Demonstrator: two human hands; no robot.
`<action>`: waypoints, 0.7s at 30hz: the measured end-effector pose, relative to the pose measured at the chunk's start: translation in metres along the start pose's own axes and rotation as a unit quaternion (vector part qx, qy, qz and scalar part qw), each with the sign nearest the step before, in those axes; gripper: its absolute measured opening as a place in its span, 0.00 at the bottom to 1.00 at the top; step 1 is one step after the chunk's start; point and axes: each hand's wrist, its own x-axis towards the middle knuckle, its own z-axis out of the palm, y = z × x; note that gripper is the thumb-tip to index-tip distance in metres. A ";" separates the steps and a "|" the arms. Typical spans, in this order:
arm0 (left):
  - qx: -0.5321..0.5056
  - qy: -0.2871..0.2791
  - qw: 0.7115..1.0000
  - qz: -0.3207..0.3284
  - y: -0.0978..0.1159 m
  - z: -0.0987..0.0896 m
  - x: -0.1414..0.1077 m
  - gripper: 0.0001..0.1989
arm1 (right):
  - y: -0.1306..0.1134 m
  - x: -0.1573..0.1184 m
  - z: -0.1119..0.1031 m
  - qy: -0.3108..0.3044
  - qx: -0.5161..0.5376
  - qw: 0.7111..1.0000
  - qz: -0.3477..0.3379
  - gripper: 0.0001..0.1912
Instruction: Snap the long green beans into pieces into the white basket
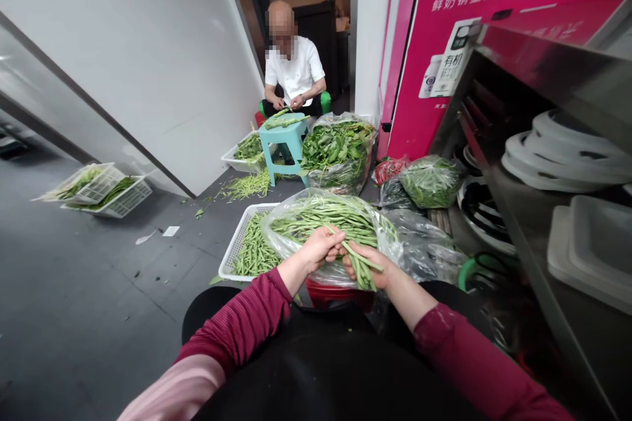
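Several long green beans [364, 264] lie across the palm of my right hand [371, 262], whose fingers close round them. My left hand [320, 247] pinches the near ends of the beans, its fingertips meeting those of the right. Just behind both hands, a clear plastic bag [281, 227] stands open, full of whole long beans [330, 214]. It rests above a red stool or tub [336, 296], partly hidden. Left of the bag, a white basket [232, 253] holds beans in short pieces [255, 247].
Opposite sits a person [293, 69] in white, handling stems over a turquoise stool [281, 135]. A bag of leafy greens [340, 145] stands beside it. White baskets [133, 200] lie at left. A metal shelf [523, 223] with plates crowds the right.
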 end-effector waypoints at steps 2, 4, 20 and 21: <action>-0.020 -0.008 1.000 -0.011 -0.001 -0.008 0.003 0.19 | -0.001 -0.003 0.002 -0.031 0.008 0.999 -0.003 0.13; -0.039 0.006 0.999 0.001 0.002 -0.016 0.006 0.18 | -0.002 -0.005 0.003 -0.039 0.015 0.999 -0.006 0.13; 0.352 0.120 0.906 0.202 -0.010 0.013 -0.023 0.10 | 0.001 0.001 -0.005 0.048 -0.012 0.999 -0.005 0.11; 0.414 0.131 0.873 0.223 -0.015 0.007 -0.021 0.10 | 0.002 -0.002 -0.003 0.046 -0.010 0.999 -0.006 0.11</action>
